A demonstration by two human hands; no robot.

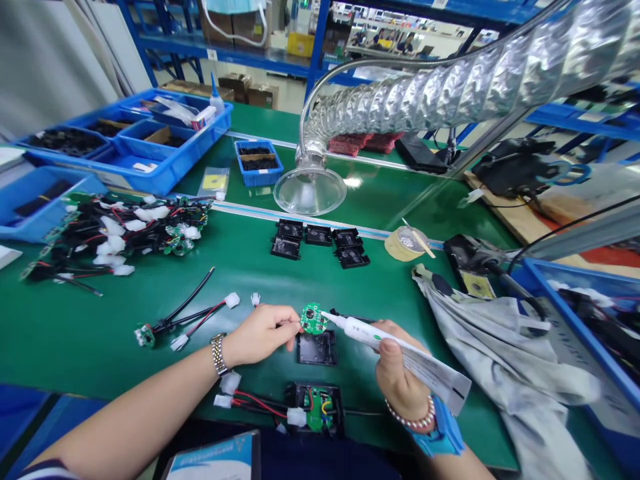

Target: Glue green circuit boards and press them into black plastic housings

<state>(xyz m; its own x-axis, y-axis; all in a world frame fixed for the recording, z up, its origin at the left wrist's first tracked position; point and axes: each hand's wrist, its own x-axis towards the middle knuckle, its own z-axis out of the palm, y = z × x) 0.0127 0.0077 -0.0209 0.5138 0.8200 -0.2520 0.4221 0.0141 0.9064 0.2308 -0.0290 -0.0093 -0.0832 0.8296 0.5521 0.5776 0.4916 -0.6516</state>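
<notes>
A grey cloth [500, 347] is spread at the right. Above a black case [316, 349], the round green board [314, 319] is pinched in the left hand [260, 333]; a white tube [361, 329], its tip at the board, is clasped in the right hand [400, 377].

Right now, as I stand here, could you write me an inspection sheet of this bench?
Surface: green mat, in use.
Job's things: round green board near a black housing; white tube, tip at the board.
Clutter: pile of wired boards, tape roll, grey cloth.
Hands: left hand pinches the board; right hand grips the tube.
Cables: loose red-black harnesses.
Surroundings: silver duct, blue bins.
</notes>
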